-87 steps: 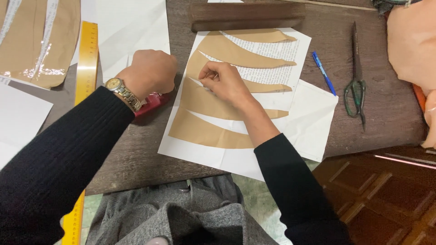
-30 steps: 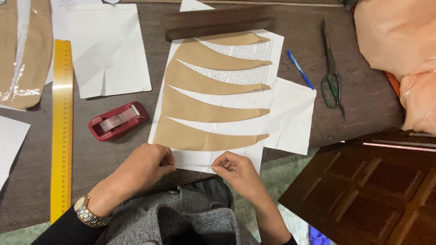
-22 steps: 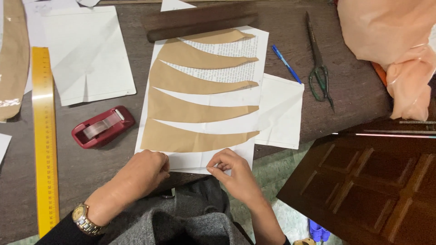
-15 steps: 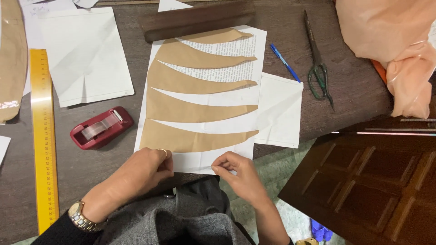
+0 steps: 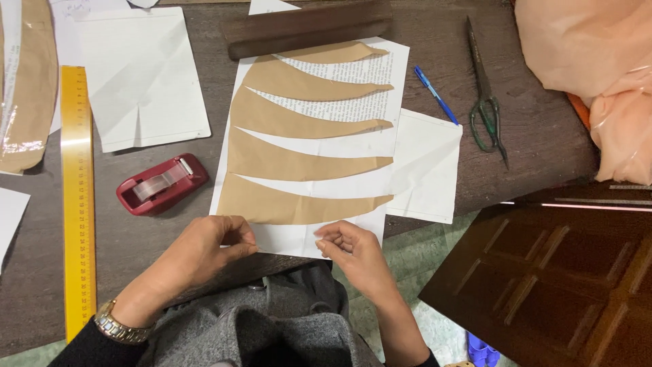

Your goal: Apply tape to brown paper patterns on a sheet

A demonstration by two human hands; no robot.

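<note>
Two hands pinch white sheet's (image 5: pixel 299 238) near edge | left hand (image 5: pixel 204 248), right hand (image 5: pixel 350 248) | curved brown paper strips (image 5: pixel 299 163) on it

peach fabric (image 5: pixel 584 61) cut off by top and right edges. brown paper strip (image 5: pixel 30 88) cut at left edge. white sheet (image 5: pixel 10 217) mostly out of frame left. wooden bar (image 5: pixel 305 27) covers top edge of the printed sheet (image 5: pixel 367 75). left hand (image 5: pixel 204 255) fingertips hidden, curled under. print too small to read.
</note>
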